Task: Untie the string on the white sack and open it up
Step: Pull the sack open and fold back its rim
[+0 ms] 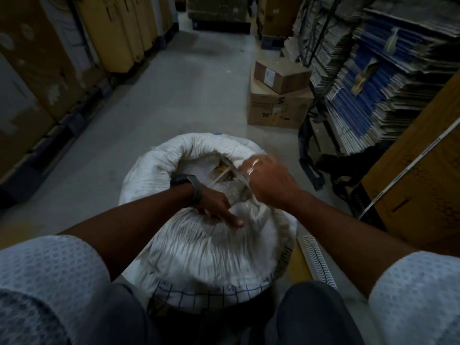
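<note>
knees are sitting closest, on both sides of the white sack | right hand is closing tight on the string over the sack's mouth | left hand is pinching the bunched top, a dark watch on its wrist | sack is standing on the grey floor | brown boxes are sitting behind on the right
</note>
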{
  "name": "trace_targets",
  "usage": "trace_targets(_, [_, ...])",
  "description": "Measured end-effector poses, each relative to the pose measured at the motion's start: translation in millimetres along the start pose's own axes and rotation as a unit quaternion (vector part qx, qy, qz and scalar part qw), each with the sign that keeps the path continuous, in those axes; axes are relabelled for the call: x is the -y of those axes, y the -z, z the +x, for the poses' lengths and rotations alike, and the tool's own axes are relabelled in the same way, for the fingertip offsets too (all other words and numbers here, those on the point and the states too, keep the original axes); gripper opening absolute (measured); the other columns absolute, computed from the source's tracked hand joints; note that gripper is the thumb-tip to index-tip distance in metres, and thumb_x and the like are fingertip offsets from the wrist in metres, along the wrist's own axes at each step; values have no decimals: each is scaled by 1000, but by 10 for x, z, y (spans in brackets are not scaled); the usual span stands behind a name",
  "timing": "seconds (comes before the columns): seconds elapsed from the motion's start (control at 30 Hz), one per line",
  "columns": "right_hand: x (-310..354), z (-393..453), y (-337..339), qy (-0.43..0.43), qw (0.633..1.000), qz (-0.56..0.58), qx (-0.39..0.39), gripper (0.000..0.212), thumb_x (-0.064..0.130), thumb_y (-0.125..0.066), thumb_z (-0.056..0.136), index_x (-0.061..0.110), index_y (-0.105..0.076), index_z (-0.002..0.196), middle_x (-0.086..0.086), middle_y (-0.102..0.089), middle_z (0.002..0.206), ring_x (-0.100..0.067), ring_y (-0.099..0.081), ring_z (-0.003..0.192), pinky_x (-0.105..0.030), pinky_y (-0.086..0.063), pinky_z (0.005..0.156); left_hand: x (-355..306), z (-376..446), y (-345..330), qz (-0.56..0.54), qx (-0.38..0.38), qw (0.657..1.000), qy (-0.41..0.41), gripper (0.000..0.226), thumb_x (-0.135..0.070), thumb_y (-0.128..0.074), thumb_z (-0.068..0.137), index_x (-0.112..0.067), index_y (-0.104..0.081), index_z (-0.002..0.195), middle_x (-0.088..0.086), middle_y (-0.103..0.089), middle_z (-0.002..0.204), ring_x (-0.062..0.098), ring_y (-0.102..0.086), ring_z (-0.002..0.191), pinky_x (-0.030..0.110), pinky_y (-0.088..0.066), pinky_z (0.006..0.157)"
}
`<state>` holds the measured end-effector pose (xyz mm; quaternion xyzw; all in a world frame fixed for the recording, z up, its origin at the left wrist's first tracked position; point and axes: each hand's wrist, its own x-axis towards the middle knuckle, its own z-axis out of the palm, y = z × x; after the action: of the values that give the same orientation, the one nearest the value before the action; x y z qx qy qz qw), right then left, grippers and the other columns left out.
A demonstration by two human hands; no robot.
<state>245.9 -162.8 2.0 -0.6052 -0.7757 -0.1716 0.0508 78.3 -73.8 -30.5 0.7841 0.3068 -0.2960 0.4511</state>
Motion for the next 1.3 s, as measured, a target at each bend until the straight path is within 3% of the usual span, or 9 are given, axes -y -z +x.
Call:
trace_targets(0.13, [-35, -47, 18, 102, 952, 21, 289, 24, 27, -53, 87, 18, -62, 107, -11, -66, 105, -32, -65, 97, -39, -49, 77, 90, -97, -107, 30, 36, 999, 5, 57, -69, -77, 61, -22, -76, 94, -4, -75, 95, 18, -70, 88, 34, -57, 82])
trace_targets(0.3, [-147, 55, 9, 78, 877, -19, 473, 100, 77, -65, 69, 38, -24, 151, -3, -48, 147, -29, -46, 133, -39, -36, 107, 99, -171, -330, 14, 45, 998, -37, 64, -53, -86, 62, -29, -68, 118, -10, -72, 115, 12, -68, 108, 40, -54, 99])
trace_targets(0.4, [-115, 18, 66, 91, 845, -61, 524, 108, 75, -77, 57, 32, -35, 146, -1, -51, 145, -24, -51, 130, -34, -37, 105, 86, -235, -490, 20, -28, 998, -59, 74, -63, -87, 51, -33, -67, 116, -15, -72, 111, 8, -68, 103, 37, -56, 95])
trace_targets(0.57, [-259, -235, 4, 157, 936, -132, 285, 39, 54, -69, 71, 22, -67, 94, -5, -73, 90, -29, -69, 87, -39, -46, 81, 69, -381, -804, 246, -295, 919, -85, 61, -55, -69, 78, -28, -51, 131, 1, -68, 115, 22, -65, 103, 32, -52, 81])
trace_targets(0.7, [-554, -538, 16, 181, 963, -130, 152, 33, 48, -80, 57, 20, -65, 65, -3, -61, 61, -29, -61, 66, -36, -44, 67, 152, -533, -1138, 361, -468, 804, -71, 51, -52, -46, 89, -24, -44, 131, 1, -71, 89, 28, -70, 72, 30, -38, 55])
trace_targets(0.83, [-547, -590, 57, 125, 966, -101, 203, 43, 56, -59, 69, 18, -69, 86, -7, -67, 87, -31, -62, 83, -42, -46, 78, 311, -535, -1401, 432, -475, 746, -177, 48, -61, -52, 83, -20, -65, 105, -4, -62, 81, 19, -61, 53, 24, -32, 39])
trace_targets(1.07, [-358, -185, 277, 109, 992, -33, 63, 43, 39, -39, 77, 12, -63, 100, -12, -62, 97, -30, -54, 85, -43, -44, 76, 76, -757, -884, 247, -529, 775, -241, 53, -54, -29, 99, -18, -67, 108, 3, -66, 97, 25, -63, 82, 37, -49, 71])
trace_targets(1.2, [-102, 134, 151, -43, 999, 15, -24, 32, 34, -47, 88, 10, -65, 100, -13, -65, 98, -33, -61, 91, -43, -47, 77, 155, -677, -180, 234, -641, 720, -123, 36, -47, -43, 94, -22, -67, 107, 5, -66, 102, 30, -60, 90, 39, -46, 75])
trace_targets(1.3, [45, 340, -40, -193, 978, 46, 66, 54, 48, -55, 91, 11, -52, 130, -15, -55, 130, -35, -50, 120, -47, -39, 99, 462, -550, 267, 270, -640, 719, 9, 43, -47, -52, 83, -26, -64, 119, 10, -60, 121, 37, -56, 106, 45, -42, 83])
